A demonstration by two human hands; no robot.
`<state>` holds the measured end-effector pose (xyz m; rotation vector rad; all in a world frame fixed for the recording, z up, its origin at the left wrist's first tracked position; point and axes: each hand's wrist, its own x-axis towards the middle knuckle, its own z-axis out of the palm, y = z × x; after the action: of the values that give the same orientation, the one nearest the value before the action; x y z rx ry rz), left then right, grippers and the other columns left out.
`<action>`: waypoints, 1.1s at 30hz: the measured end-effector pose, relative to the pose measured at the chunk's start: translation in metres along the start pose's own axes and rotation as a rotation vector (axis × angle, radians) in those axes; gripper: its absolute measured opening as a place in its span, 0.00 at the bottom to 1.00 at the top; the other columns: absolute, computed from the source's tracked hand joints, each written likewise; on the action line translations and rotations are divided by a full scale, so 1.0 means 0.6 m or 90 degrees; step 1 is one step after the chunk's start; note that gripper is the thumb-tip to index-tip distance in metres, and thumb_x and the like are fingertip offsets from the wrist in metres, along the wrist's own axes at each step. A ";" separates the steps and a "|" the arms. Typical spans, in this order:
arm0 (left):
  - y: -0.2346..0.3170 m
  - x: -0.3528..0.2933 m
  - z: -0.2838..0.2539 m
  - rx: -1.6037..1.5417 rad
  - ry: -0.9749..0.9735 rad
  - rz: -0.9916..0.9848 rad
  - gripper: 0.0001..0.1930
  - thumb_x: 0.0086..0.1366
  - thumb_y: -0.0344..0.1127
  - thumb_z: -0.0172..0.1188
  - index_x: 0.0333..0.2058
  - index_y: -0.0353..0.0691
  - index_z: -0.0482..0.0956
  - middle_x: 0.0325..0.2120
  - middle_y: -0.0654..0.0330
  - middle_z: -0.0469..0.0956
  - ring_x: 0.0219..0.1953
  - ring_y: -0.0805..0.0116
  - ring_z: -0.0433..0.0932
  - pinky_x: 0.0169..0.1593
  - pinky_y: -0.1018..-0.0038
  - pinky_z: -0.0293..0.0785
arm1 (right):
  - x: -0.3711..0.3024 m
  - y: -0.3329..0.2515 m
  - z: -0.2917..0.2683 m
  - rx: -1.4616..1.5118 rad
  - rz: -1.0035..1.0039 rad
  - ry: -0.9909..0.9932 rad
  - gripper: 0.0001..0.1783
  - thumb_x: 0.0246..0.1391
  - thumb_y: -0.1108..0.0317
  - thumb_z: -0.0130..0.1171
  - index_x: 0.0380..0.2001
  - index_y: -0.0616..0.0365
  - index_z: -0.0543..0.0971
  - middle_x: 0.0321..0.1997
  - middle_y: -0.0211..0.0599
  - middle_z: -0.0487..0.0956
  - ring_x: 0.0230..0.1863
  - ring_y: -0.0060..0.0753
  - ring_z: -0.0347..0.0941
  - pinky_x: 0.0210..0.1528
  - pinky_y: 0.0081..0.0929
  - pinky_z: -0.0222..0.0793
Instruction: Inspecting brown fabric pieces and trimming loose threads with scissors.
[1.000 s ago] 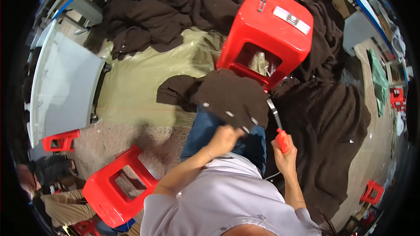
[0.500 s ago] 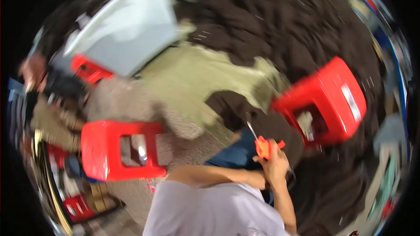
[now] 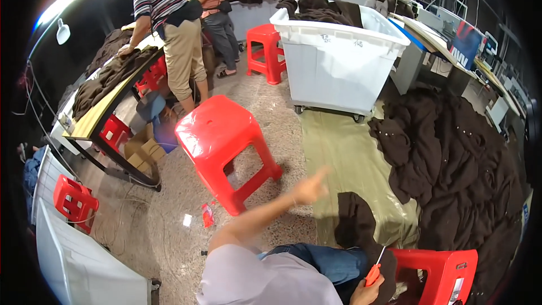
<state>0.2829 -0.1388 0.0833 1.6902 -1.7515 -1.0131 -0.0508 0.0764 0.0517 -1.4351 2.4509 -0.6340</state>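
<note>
My left hand (image 3: 310,187) is stretched out over the floor, beside the edge of an olive-green sheet. It is blurred by motion; a finger extends away from me and nothing shows in the hand. Low at the right, my right hand (image 3: 367,292) is closed around orange-handled scissors (image 3: 374,274), with the thin metal blade upward. A piece of dark brown cloth (image 3: 355,220) lies by my knee, close to the scissors. A red stool (image 3: 435,260) stands just right of that hand. Another red stool (image 3: 217,130) is beyond my left forearm.
The olive-green sheet (image 3: 333,158) covers floor ahead, with a heap of brown garments (image 3: 446,164) on its right. A wheeled white bin (image 3: 339,68) holds more brown cloth. Two people stand by a work table (image 3: 93,118) at far left; another white bin (image 3: 79,260) is near left.
The view has lifted and swung left. My left arm, earlier folded across toward my right hand, now reaches forward. My right hand still holds the scissors, now lower in view.
</note>
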 end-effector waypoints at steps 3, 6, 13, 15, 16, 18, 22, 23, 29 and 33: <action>-0.055 0.058 -0.251 -0.058 0.398 0.207 0.42 0.64 0.35 0.59 0.71 0.49 0.43 0.18 0.59 0.73 0.20 0.64 0.74 0.27 0.67 0.72 | 0.008 -0.010 -0.006 0.032 -0.075 0.083 0.28 0.47 0.64 0.69 0.52 0.46 0.71 0.38 0.49 0.81 0.33 0.56 0.80 0.33 0.46 0.76; 0.018 -0.006 -0.516 0.196 0.908 0.189 0.46 0.64 0.26 0.54 0.70 0.40 0.30 0.23 0.61 0.80 0.20 0.73 0.74 0.27 0.76 0.72 | 0.009 -0.038 -0.010 -0.020 -0.080 0.180 0.23 0.47 0.62 0.69 0.48 0.45 0.76 0.36 0.43 0.82 0.36 0.47 0.81 0.35 0.40 0.76; 0.062 -0.082 -0.508 -0.240 0.870 0.443 0.44 0.68 0.24 0.48 0.70 0.47 0.25 0.30 0.56 0.81 0.26 0.75 0.74 0.32 0.79 0.72 | 0.036 0.035 0.084 -0.021 -0.161 0.178 0.29 0.51 0.74 0.62 0.57 0.55 0.68 0.44 0.52 0.81 0.42 0.57 0.78 0.41 0.46 0.74; 0.043 -0.039 -0.387 -0.265 0.684 0.304 0.45 0.66 0.22 0.48 0.71 0.48 0.27 0.25 0.58 0.80 0.22 0.75 0.74 0.26 0.78 0.72 | 0.042 0.041 0.085 -0.039 -0.175 0.220 0.27 0.52 0.75 0.61 0.57 0.55 0.69 0.44 0.52 0.81 0.42 0.57 0.78 0.42 0.45 0.74; 0.028 -0.024 -0.333 -0.385 0.526 0.259 0.48 0.65 0.25 0.51 0.70 0.49 0.22 0.23 0.59 0.78 0.21 0.74 0.74 0.25 0.77 0.72 | 0.047 0.034 0.077 -0.036 -0.136 0.201 0.27 0.52 0.75 0.61 0.57 0.55 0.69 0.44 0.52 0.81 0.43 0.57 0.78 0.42 0.44 0.74; 0.002 -0.003 -0.273 -0.533 0.373 0.034 0.53 0.66 0.29 0.55 0.67 0.50 0.14 0.23 0.58 0.79 0.22 0.67 0.79 0.25 0.75 0.76 | 0.049 0.011 0.059 -0.019 -0.103 0.164 0.30 0.49 0.76 0.62 0.57 0.56 0.69 0.46 0.52 0.80 0.43 0.57 0.78 0.43 0.44 0.74; 0.033 0.103 -0.235 -0.460 0.280 0.077 0.52 0.66 0.29 0.54 0.67 0.50 0.15 0.27 0.51 0.81 0.25 0.65 0.82 0.26 0.72 0.78 | 0.058 0.005 0.060 -0.005 -0.136 0.183 0.34 0.45 0.76 0.65 0.58 0.56 0.68 0.48 0.53 0.79 0.43 0.59 0.78 0.43 0.46 0.73; 0.096 0.135 -0.240 -0.485 0.248 0.116 0.52 0.67 0.28 0.54 0.67 0.50 0.15 0.28 0.50 0.81 0.25 0.64 0.82 0.26 0.72 0.79 | 0.058 0.004 0.056 -0.012 -0.123 0.185 0.34 0.45 0.76 0.65 0.58 0.56 0.68 0.48 0.53 0.79 0.43 0.59 0.78 0.43 0.46 0.73; 0.309 0.313 -0.334 -0.310 0.253 0.252 0.53 0.66 0.27 0.53 0.66 0.50 0.12 0.27 0.48 0.82 0.19 0.66 0.79 0.23 0.73 0.77 | 0.065 -0.012 0.054 0.000 -0.101 0.167 0.33 0.46 0.78 0.63 0.58 0.58 0.67 0.48 0.54 0.78 0.46 0.61 0.76 0.45 0.46 0.73; 0.335 0.395 -0.372 -0.319 0.222 0.139 0.52 0.66 0.27 0.51 0.64 0.44 0.10 0.26 0.48 0.82 0.17 0.65 0.78 0.21 0.73 0.77 | 0.069 -0.018 0.058 -0.002 -0.093 0.172 0.33 0.47 0.77 0.62 0.58 0.58 0.67 0.51 0.54 0.77 0.46 0.61 0.76 0.45 0.47 0.73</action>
<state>0.3098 -0.4190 0.3418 1.2402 -1.2895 -0.8986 -0.0487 0.0269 0.0270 -1.6363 2.5602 -0.9105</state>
